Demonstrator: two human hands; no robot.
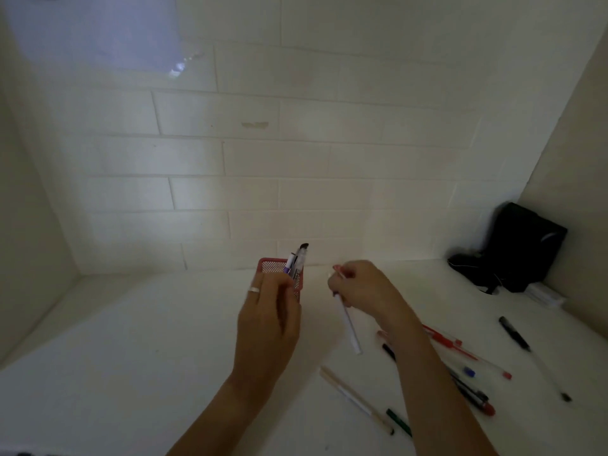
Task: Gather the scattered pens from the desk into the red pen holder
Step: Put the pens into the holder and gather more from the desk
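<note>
Holding a white pen [346,319] in right-hand fingers [342,278] (beside red holder [274,265]).

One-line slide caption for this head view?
Left hand steadies the red mesh pen holder while the right hand holds a white pen; more pens lie scattered on the white desk.

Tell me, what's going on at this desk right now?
Left hand grips red pen holder, two pens inside. Right hand pinches white pen. Loose pens on desk right. Path clear.
</note>
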